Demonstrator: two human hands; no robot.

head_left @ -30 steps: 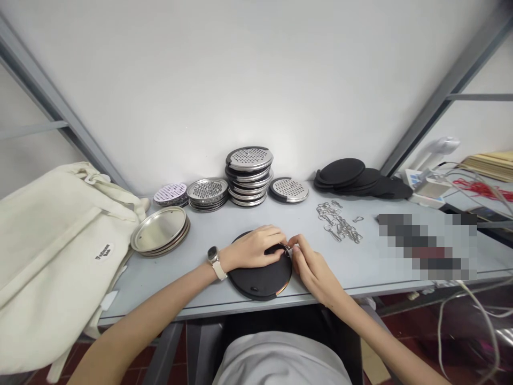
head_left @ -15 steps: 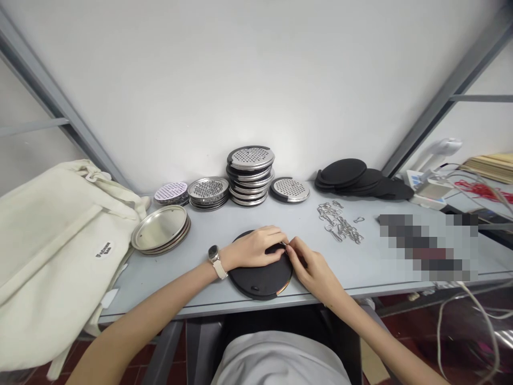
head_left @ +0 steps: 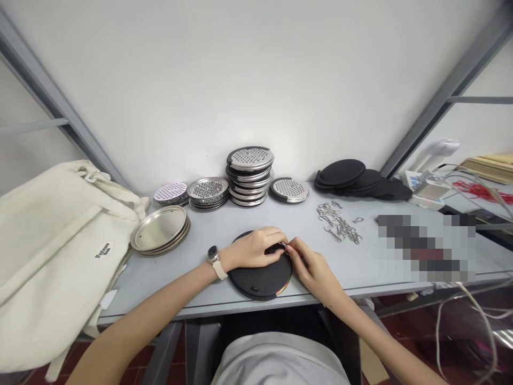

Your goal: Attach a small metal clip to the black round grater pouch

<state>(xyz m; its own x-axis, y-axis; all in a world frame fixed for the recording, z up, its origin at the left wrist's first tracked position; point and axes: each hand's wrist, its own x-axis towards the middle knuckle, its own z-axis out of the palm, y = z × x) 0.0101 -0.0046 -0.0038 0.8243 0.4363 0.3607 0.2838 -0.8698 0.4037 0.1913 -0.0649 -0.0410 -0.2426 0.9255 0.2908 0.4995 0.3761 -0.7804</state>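
Observation:
A round black disc (head_left: 261, 279) lies flat near the front edge of the grey table (head_left: 200, 251). My left hand (head_left: 253, 248), with a watch on its wrist, rests on the disc's top, fingers curled and pressing it down. My right hand (head_left: 313, 270) is at the disc's right edge, thumb and fingers pinched on a small metal clip (head_left: 284, 245) where the two hands meet. Most of the clip is hidden by my fingers.
A pile of metal clips (head_left: 339, 223) lies right of my hands. At the back stand stacks of perforated metal discs (head_left: 249, 175), plain metal lids (head_left: 160, 231) and black discs (head_left: 352, 177). A cream bag (head_left: 52, 251) fills the left. Cables and small devices (head_left: 433, 184) lie at right.
My right hand has drawn slightly closer to the disc's edge and to my left hand. The disc and my left hand have stayed in place.

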